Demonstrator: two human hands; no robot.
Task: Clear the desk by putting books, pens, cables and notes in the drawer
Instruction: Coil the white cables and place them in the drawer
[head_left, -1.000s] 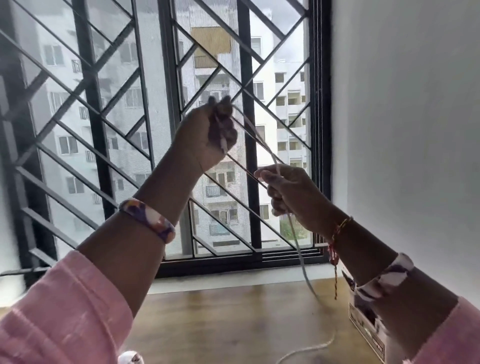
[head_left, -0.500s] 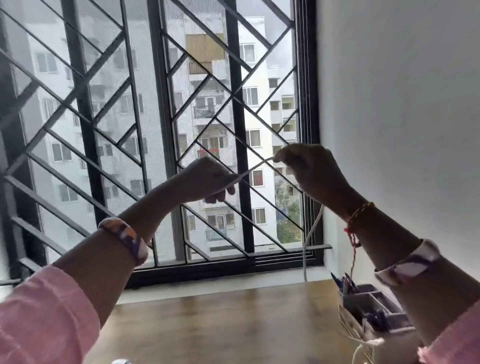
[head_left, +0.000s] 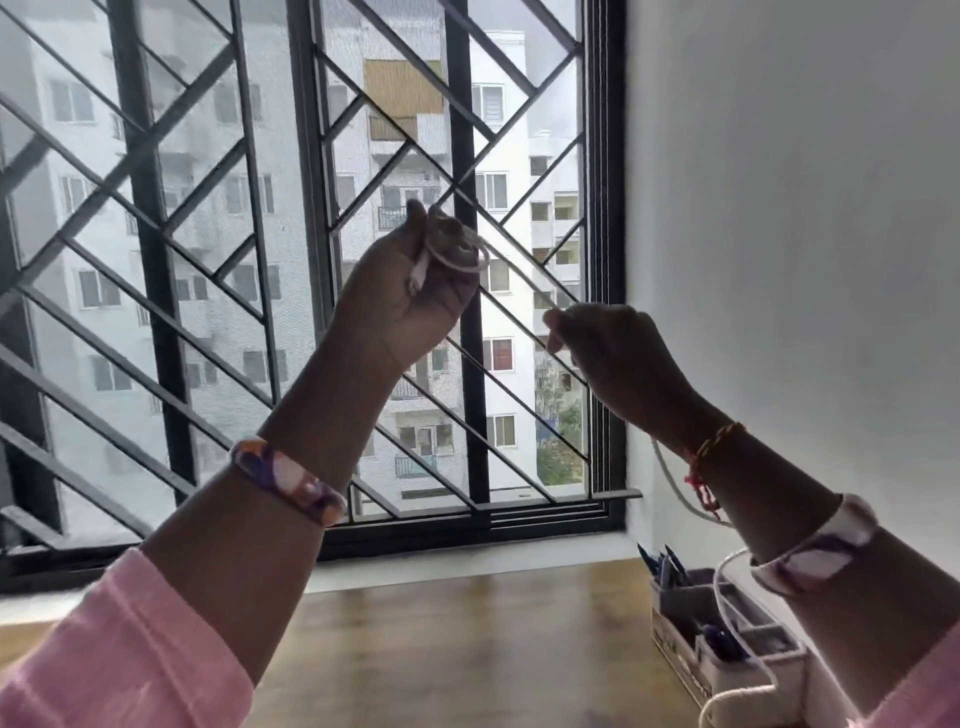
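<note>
Raised before the window, the left hand (head_left: 410, 291) grips a small coil of thin white cable (head_left: 460, 249) while the right hand (head_left: 613, 353), at 3 o'clock, pinches its limp, light tail, likely best held at the coil, trailing toward the tabletop (head_left: 467, 634).

Barred window (head_left: 322, 260), white wall (head_left: 789, 208)
</note>
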